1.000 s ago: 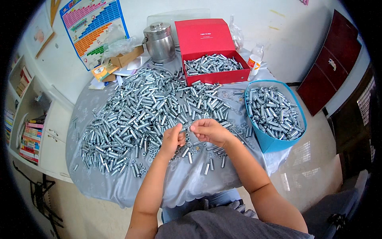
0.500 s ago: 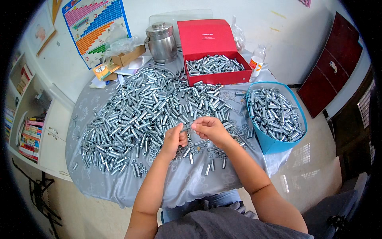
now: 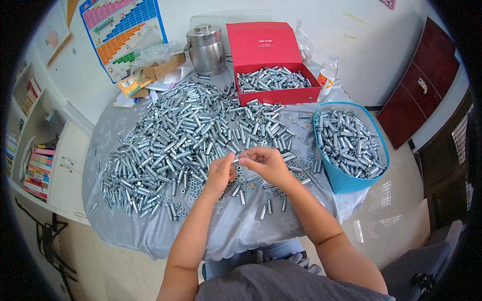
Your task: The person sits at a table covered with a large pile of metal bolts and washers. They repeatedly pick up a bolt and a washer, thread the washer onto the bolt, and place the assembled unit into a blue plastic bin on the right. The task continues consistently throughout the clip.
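A small metal sleeve (image 3: 236, 160) is now pinched between left hand (image 3: 221, 173) and right hand (image 3: 266, 163), raised off the grey tablecloth (image 3: 236, 231) (hands were lower before); sleeve pile (image 3: 175, 135) untouched, blue basket (image 3: 346, 183) part-filled.

Heap of metal sleeves (image 3: 191, 135) on the table (image 3: 125, 226), box (image 3: 276, 83) behind, tub (image 3: 346, 183) right.
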A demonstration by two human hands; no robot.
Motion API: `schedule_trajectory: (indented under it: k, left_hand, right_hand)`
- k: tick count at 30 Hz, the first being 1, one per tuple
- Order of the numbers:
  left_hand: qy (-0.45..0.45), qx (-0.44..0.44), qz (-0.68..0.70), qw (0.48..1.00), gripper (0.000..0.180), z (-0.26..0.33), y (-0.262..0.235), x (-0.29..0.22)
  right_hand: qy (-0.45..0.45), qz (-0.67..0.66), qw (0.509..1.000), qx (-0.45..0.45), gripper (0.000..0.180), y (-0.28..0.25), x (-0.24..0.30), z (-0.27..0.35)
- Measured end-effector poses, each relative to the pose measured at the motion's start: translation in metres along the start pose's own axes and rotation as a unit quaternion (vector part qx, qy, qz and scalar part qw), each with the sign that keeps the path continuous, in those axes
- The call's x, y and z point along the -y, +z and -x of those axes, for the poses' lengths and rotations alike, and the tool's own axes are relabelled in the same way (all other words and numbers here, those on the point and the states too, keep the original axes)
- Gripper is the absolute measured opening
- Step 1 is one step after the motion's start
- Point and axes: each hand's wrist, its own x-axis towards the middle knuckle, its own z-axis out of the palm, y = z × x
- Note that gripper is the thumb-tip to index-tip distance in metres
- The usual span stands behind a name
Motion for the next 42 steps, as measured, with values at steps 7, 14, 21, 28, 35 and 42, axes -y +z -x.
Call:
schedule_trajectory:
  k: [7,14,21,28,35,42]
  left_hand:
    - [-0.045,0.017,0.090,0.995,0.040,-0.002,-0.001,-0.005]
    - [-0.072,-0.001,0.059,0.996,0.042,0.000,0.006,-0.011]
    - [-0.051,0.007,0.055,0.997,0.037,0.001,0.005,-0.004]
    - [-0.058,0.001,0.024,0.998,0.040,0.001,0.008,0.002]
    - [-0.038,-0.020,-0.004,0.999,0.043,0.001,0.012,-0.001]
    - [-0.033,-0.008,0.026,0.999,0.036,0.001,0.008,0.001]
  right_hand:
    - [0.140,-0.172,0.971,-0.083,0.025,-0.008,0.002,-0.006]
    - [0.170,-0.264,0.948,-0.044,0.032,-0.017,-0.011,-0.011]
    - [0.159,-0.284,0.946,-0.013,0.042,-0.007,0.008,-0.005]
    - [0.142,-0.351,0.925,0.039,0.043,-0.004,0.010,-0.004]
    - [0.109,-0.268,0.956,0.053,0.045,0.001,0.013,0.000]
    - [0.080,-0.257,0.960,0.079,0.044,0.000,0.006,-0.001]
